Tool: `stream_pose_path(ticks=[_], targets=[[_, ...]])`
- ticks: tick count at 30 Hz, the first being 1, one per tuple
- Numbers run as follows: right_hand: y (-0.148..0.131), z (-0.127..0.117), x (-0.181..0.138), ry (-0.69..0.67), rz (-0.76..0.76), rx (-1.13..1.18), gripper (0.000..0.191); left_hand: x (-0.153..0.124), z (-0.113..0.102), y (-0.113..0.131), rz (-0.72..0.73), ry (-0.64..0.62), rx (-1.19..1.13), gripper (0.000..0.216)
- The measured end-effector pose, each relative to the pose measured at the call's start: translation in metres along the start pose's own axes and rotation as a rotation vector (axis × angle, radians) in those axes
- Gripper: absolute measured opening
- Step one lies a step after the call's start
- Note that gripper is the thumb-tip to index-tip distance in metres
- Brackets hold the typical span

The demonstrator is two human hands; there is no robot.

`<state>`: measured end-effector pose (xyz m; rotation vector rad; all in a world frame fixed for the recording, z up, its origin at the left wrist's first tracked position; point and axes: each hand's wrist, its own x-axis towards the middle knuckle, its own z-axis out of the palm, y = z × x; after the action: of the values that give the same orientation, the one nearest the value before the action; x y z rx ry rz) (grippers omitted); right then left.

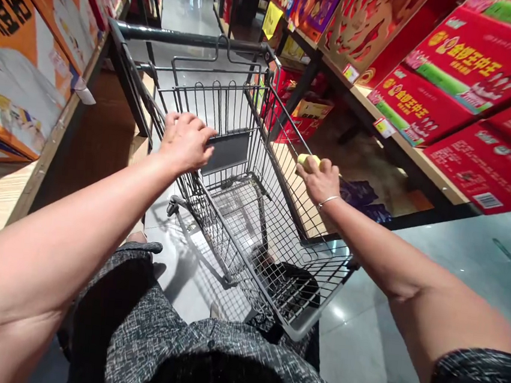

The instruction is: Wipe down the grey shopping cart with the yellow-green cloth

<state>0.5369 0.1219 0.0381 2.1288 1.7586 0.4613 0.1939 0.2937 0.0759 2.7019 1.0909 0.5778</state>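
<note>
The shopping cart (229,153) is held between the hands, its left rim clasped by the left hand (186,139), its right rim by the right hand (320,181), where a small yellow item (308,159) is seen. Its long axis is slanted, handle (175,37) far left, nose pointed nearer and rightward.

White glare on glossy floor (360,322)

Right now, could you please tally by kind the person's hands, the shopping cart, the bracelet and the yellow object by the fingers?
Hands: 2, the left hand and the right hand
Shopping cart: 1
Bracelet: 1
Yellow object at the right hand: 1
Total: 5
</note>
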Motion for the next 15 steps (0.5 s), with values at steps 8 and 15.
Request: stream_pose_path(ticks=[8, 15], targets=[[-0.058, 0.082, -0.031, -0.414, -0.170, 0.086, 0.046, -0.037, 0.024, 0.048, 0.131, -0.209, 0.073, 0.051], [-0.119, 0.133, -0.066, -0.704, 0.072, 0.253, 0.057, -0.035, 0.026, 0.044, 0.098, -0.130, 0.052, 0.048]])
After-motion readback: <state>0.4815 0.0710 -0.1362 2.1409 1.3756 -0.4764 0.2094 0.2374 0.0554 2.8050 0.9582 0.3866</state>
